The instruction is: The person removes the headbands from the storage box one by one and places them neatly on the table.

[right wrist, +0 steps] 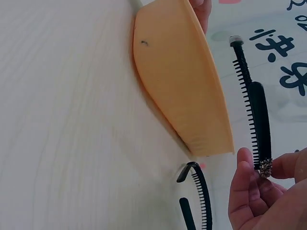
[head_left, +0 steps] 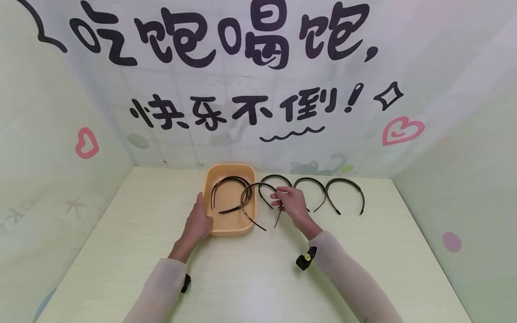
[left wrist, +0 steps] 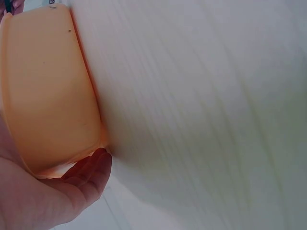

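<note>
An orange plastic tray (head_left: 233,231) stands on the table, with black toothed headbands (head_left: 231,179) lying overlapped inside it. My left hand (head_left: 199,220) grips the tray's left side, thumb by the rim and fingers (left wrist: 98,175) along the outer wall. Over the tray's right rim hangs a dark headband (head_left: 251,218) with comb teeth and a sparkly trim. My right hand (head_left: 291,204) pinches it by its right-hand side between thumb and fingers, as the right wrist view also shows. The held headband (right wrist: 260,122) is up beside the tray wall there.
Right of the tray, three more toothed headbands lie in a row: one (head_left: 276,176) partly behind the right hand, a middle one (head_left: 324,190) and a far right one (head_left: 362,197). A printed wall (head_left: 226,148) closes off the table's back, with side walls left and right.
</note>
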